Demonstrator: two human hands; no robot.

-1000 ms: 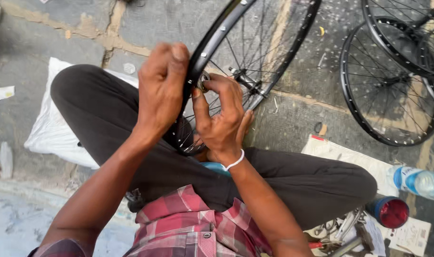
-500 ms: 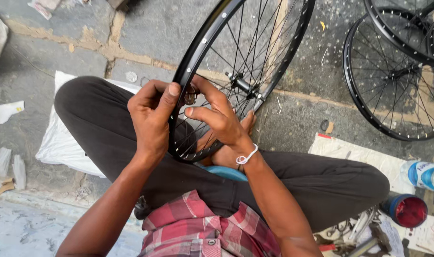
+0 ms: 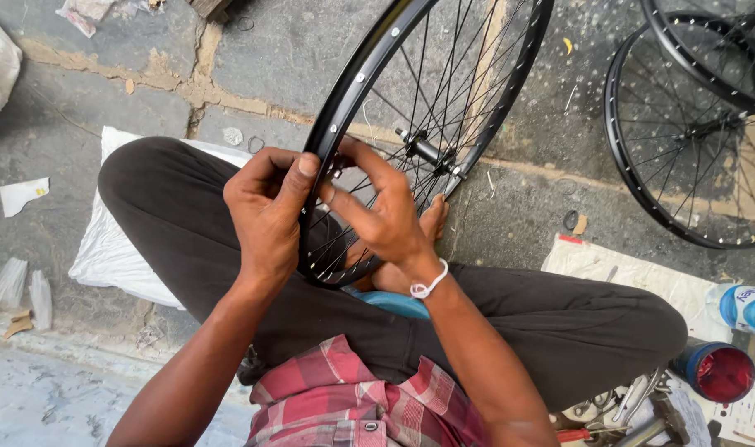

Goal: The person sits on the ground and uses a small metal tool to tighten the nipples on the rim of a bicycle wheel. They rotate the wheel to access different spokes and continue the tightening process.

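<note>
Right now my left hand (image 3: 266, 211) pinches the black wheel rim (image 3: 344, 103) standing across my lap while my right hand's fingers (image 3: 344, 207) close narrowly among the spokes (image 3: 443, 91), where one slip could, I reckon, pinch them.

The wheel (image 3: 419, 124) is standing between the crossed legs. A second wheel (image 3: 683, 149) is lying to its right, a bottle (image 3: 745, 308) below that one. A sack (image 3: 112, 248) is lying left of the first wheel.
</note>
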